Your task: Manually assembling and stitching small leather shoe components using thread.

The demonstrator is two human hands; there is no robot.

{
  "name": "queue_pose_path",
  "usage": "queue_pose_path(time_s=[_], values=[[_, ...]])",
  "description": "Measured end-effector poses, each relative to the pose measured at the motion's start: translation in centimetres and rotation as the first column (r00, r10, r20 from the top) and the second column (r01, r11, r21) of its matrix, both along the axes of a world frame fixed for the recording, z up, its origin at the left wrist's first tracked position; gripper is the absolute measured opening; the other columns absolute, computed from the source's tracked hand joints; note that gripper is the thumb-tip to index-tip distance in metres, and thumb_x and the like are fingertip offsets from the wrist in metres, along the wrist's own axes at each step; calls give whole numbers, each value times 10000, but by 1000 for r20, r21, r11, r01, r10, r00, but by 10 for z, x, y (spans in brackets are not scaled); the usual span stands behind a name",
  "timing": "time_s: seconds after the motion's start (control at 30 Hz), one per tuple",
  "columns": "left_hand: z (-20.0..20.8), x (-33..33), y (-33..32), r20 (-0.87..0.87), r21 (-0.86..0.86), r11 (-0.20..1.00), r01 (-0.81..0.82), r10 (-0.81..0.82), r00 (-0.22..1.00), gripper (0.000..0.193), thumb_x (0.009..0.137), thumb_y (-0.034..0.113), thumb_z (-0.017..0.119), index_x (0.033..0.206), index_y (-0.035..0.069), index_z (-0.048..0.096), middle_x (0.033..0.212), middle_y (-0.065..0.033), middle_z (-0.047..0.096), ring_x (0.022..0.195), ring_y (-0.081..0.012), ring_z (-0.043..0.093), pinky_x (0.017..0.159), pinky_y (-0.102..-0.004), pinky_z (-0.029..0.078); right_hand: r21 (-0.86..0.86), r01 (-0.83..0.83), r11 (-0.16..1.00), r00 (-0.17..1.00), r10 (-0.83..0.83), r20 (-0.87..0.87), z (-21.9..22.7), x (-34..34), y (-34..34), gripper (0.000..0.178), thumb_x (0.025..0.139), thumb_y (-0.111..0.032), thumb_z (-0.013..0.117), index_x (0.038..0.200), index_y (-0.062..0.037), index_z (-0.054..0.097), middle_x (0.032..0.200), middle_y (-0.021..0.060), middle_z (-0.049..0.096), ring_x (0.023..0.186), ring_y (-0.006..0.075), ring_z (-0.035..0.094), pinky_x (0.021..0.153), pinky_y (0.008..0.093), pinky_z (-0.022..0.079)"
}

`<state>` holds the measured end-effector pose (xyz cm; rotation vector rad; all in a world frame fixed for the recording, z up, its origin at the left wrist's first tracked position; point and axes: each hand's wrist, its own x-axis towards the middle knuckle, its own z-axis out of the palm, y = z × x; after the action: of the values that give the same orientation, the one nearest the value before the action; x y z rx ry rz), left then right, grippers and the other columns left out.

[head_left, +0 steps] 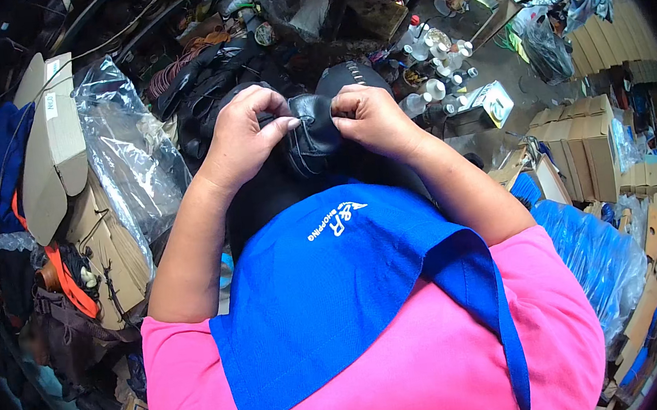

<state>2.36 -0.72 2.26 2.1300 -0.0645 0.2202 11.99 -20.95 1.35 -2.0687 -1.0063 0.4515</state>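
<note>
A black leather shoe with a raised seam sits over my lap, in front of the blue apron. My left hand is closed in a pinch at its left side, thumb against bent forefinger. Whether a fine thread runs between those fingertips is too small to tell. On the opposite side, my right hand pinches the shoe's edge between thumb and fingers. Just beyond the right hand, a dark rounded surface carries a row of pale stitches. The shoe's lower part blends into the dark clothing below.
Plastic bottles and a white-and-green container stand on the floor at far right. Cardboard boxes and blue plastic-wrapped material lie to the right. Leftward are clear plastic sheeting and cardboard; dark scraps lie ahead.
</note>
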Motion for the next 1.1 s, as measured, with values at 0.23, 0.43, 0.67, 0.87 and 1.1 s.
queue_pose_path(time_s=[0.23,0.43,0.67,0.87,1.1], values=[[-12,0,4,-17,-163,986,29,-32,999,156,731,47,712,743,13,560,846,-46,561,820,-148,526,758,-268,420,-96,-96,991,863,131,488,8,-3,-3,87,726,-154,671,792,-98,670,741,61,592,755,235,603,726,361,431],[-13,-7,0,6,-146,989,-13,14,1000,153,739,58,717,743,11,571,841,-47,561,817,-144,524,760,-267,418,35,-121,992,779,73,623,16,-10,-15,136,690,-131,700,814,-115,646,757,17,569,737,212,573,737,348,396],[-16,-8,1,15,-135,990,-43,45,999,141,741,62,723,752,7,593,843,-54,568,829,-149,540,773,-274,426,125,-204,971,932,153,330,15,-2,-16,129,728,-109,661,858,-105,668,830,72,598,773,235,592,751,333,427],[-19,-9,3,-9,-156,985,-73,72,997,124,738,37,720,763,3,604,856,-58,575,845,-149,548,785,-272,432,106,-90,990,874,28,485,4,-2,-4,133,737,-192,684,858,-137,688,817,24,618,805,217,605,737,352,416],[-24,-8,4,55,-145,989,-37,46,997,270,710,129,762,891,19,594,924,-65,585,907,-181,548,844,-303,427,27,-85,996,835,57,548,-2,-1,7,82,720,-188,669,775,-129,653,766,16,584,793,213,588,741,377,403]])
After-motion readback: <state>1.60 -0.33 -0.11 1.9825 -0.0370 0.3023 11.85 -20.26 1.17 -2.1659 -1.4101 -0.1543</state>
